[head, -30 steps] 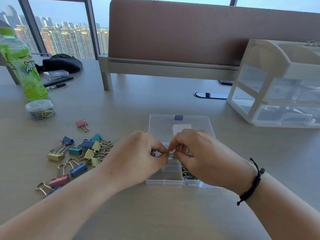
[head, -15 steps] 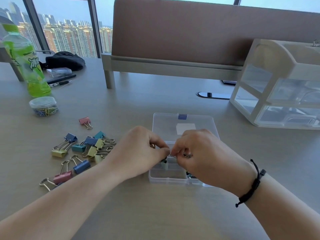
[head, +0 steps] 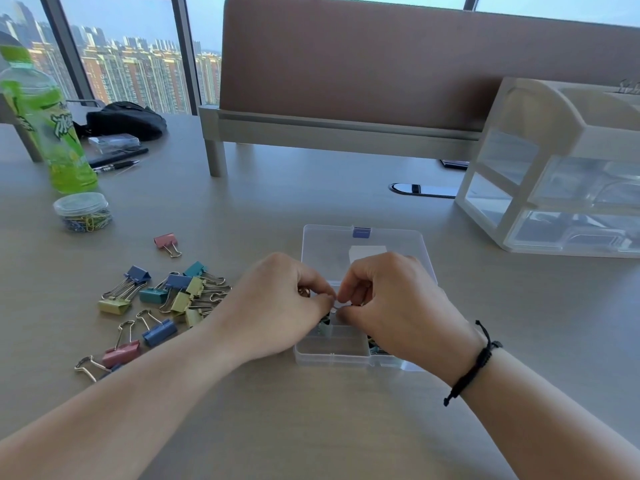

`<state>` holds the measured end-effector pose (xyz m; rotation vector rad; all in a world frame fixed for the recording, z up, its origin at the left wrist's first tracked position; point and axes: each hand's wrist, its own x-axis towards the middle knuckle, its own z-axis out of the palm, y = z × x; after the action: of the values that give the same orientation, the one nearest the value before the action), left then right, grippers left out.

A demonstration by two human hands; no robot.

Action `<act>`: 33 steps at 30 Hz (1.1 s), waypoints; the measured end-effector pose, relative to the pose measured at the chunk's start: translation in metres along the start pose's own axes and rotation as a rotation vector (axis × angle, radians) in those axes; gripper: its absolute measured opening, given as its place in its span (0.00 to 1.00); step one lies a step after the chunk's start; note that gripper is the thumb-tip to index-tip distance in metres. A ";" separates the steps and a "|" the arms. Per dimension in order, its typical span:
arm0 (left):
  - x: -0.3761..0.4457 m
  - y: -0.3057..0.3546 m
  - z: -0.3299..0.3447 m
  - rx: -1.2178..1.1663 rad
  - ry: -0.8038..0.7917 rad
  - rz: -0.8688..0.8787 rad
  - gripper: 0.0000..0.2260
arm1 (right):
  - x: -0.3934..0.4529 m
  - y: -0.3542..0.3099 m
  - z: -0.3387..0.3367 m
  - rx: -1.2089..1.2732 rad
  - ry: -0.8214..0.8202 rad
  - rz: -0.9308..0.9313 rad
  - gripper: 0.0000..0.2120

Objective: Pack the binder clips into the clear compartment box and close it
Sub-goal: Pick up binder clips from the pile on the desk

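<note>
Hands (head: 334, 303) meet fingertip-to-fingertip above open compartment box (head: 332, 351).

Office desk by the window, daytime

Grey wood-look desk (head: 311, 427), brown fabric divider panel (head: 381, 64), tall dark-framed windows (head: 138, 64) showing apartment towers.

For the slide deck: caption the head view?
Both hands work over the open clear plastic compartment box; colourful metal binder clips wait beside it.

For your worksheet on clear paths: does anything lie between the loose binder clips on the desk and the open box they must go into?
Only the person's own left hand and forearm, which lie between the pile of clips and the box. Otherwise the desk shows nothing between them, and the lid is folded back.
</note>
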<state>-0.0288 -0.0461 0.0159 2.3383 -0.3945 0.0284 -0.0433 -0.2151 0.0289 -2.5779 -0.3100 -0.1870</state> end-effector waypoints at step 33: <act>-0.005 0.018 -0.011 -0.706 -0.133 -0.036 0.14 | -0.002 0.006 -0.015 0.255 0.102 -0.163 0.08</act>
<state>-0.0373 -0.0495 0.0356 1.6515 -0.3539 -0.2466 -0.0450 -0.2277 0.0381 -2.2830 -0.4739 -0.3156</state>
